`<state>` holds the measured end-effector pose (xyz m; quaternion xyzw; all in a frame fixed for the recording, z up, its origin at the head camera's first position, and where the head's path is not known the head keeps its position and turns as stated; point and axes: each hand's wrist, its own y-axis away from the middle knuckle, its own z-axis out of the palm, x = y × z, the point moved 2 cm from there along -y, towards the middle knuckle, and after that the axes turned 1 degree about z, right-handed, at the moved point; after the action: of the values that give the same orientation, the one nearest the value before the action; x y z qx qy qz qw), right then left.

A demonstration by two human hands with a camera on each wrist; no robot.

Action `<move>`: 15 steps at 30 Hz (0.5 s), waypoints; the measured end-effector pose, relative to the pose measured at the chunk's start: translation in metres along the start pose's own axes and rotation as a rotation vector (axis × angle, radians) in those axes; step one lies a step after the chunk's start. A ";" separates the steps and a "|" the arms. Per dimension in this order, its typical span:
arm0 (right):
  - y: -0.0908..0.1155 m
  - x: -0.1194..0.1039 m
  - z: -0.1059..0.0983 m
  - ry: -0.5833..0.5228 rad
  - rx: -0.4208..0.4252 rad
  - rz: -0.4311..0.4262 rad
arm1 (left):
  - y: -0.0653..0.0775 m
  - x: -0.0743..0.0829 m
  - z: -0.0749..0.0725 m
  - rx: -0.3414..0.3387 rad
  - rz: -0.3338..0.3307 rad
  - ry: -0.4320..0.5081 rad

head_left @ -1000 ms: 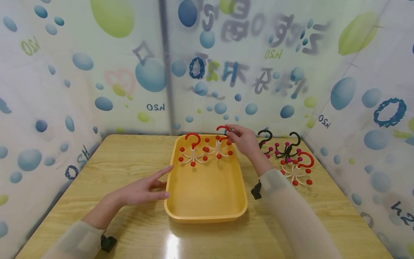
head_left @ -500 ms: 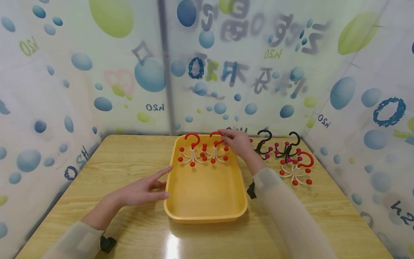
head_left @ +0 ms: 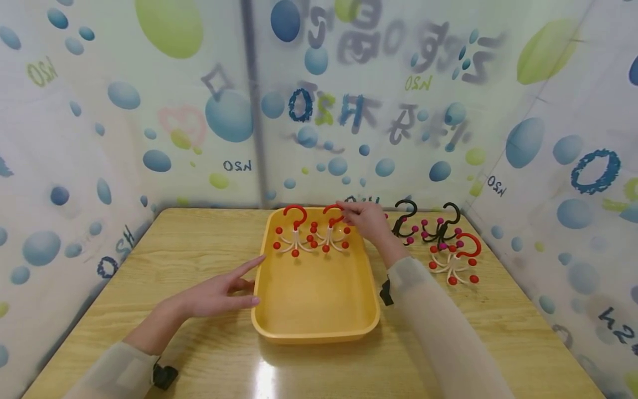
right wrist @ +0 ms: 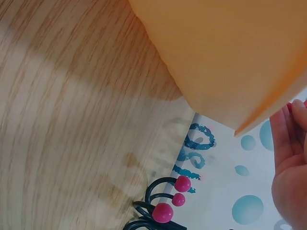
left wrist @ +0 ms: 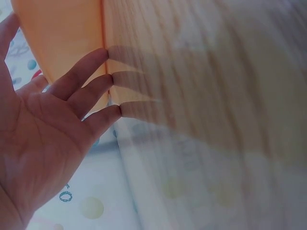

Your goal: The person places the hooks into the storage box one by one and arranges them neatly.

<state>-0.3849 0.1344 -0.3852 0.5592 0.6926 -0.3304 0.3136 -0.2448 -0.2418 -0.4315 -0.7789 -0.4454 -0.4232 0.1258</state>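
Note:
In the head view, a yellow tray lies on the table. Inside its far end stand two white multi-arm hangers with red hooks and red ball tips, the left hanger and the right hanger. My right hand pinches the red hook of the right hanger. At the tray's left wall, my left hand touches the rim with extended fingers. The left wrist view shows that hand with fingertips on the table beside the tray wall. Only part of the right hand shows in the right wrist view.
Right of the tray, two black multi-arm hangers with pink balls, one nearer and one farther right, stand on the wooden table. Another red-and-white hanger sits in front of them. Patterned curtains rise behind the table.
My right hand has lowered the right hanger and brought it left, beside the other hanger in the tray. It was higher and tilted a second ago. My left hand has stayed in place.

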 end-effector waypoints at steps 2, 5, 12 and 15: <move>0.000 0.001 0.001 -0.007 0.000 -0.003 | 0.000 0.000 0.000 -0.002 -0.002 0.007; 0.000 0.002 0.001 -0.012 -0.003 -0.003 | -0.001 -0.001 0.000 -0.005 -0.008 0.019; 0.003 0.002 0.000 0.004 -0.005 -0.023 | -0.001 -0.001 0.000 -0.005 -0.009 0.018; 0.004 0.003 -0.002 0.022 -0.018 -0.038 | -0.001 -0.001 0.000 -0.003 -0.011 0.015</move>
<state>-0.3813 0.1382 -0.3866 0.5469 0.7093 -0.3239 0.3047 -0.2459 -0.2418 -0.4327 -0.7734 -0.4480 -0.4304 0.1258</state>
